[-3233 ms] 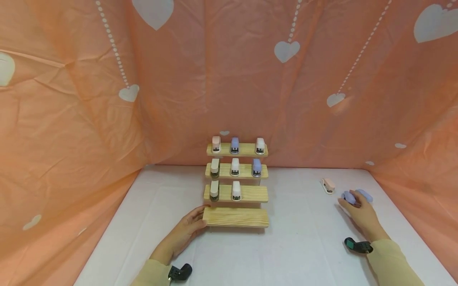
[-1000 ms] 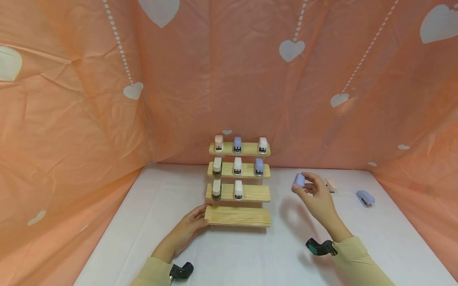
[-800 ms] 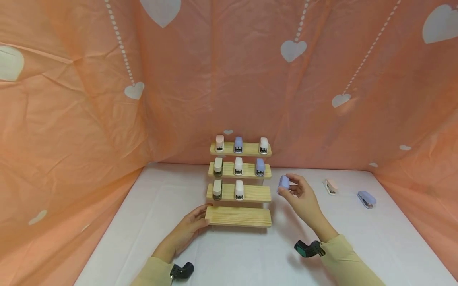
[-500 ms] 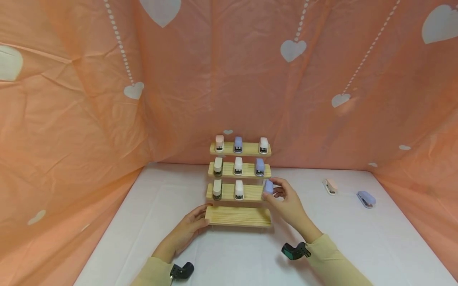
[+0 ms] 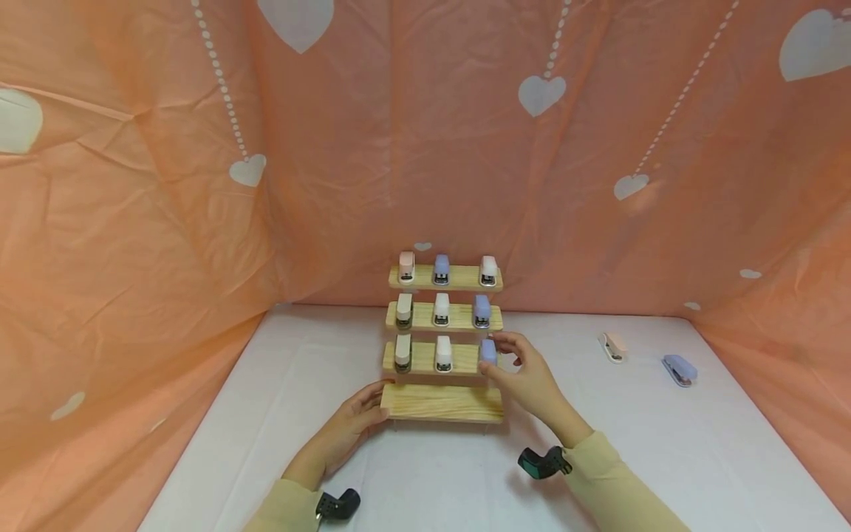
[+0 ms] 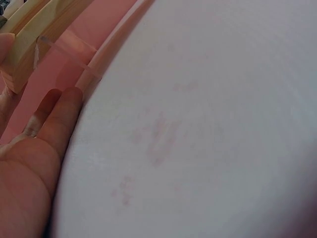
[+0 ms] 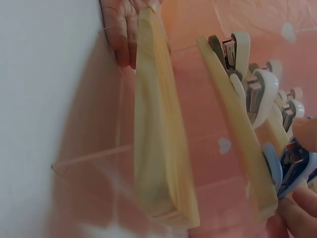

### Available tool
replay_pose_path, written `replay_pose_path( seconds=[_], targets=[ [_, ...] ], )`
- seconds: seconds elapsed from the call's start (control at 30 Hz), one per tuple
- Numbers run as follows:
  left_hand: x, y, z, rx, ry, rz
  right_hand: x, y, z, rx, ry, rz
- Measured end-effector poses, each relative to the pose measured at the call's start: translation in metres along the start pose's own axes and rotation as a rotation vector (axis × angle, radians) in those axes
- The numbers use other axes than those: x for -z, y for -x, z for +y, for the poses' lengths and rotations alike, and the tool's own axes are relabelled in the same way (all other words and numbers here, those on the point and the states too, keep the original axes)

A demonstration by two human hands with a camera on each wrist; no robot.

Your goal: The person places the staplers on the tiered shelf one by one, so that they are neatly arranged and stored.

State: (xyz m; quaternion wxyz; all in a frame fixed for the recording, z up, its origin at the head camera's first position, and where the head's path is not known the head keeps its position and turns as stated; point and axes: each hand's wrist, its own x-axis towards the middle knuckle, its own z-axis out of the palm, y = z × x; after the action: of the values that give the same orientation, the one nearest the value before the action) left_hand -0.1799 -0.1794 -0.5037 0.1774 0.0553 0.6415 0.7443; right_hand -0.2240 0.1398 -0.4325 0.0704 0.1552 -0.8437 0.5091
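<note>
A tiered wooden display rack (image 5: 442,403) with clear supports stands on the white table. My left hand (image 5: 349,421) grips the left end of its lowest board, thumb on the edge and other fingers beside and behind. My right hand (image 5: 532,380) pinches a purple mini stapler (image 5: 488,350) at the right end of the second board from the bottom; in the right wrist view, this stapler's base (image 7: 272,166) is at the board's end. On the same board are a beige stapler (image 5: 402,352) and a white stapler (image 5: 443,353). The lowest board holds no stapler.
Higher boards carry more staplers, among them a pink one (image 5: 407,266) and a purple one (image 5: 482,310). On the table at right lie a pink stapler (image 5: 614,347) and a purple stapler (image 5: 679,369). A pink heart-patterned curtain (image 5: 459,162) hangs behind.
My right hand has picked up a purple stapler from the table's right side and carried it left to the rack's second-lowest board. My left hand has stayed on the lowest board.
</note>
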Motion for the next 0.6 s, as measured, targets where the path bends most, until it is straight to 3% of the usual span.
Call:
replay_pose_path(
  seconds=[0.6],
  targets=[
    [-0.0016,0.0019,0.0016,0.006,-0.017,0.012,0.0019,-0.0008,0.0038,-0.009,-0.023,-0.021]
  ],
)
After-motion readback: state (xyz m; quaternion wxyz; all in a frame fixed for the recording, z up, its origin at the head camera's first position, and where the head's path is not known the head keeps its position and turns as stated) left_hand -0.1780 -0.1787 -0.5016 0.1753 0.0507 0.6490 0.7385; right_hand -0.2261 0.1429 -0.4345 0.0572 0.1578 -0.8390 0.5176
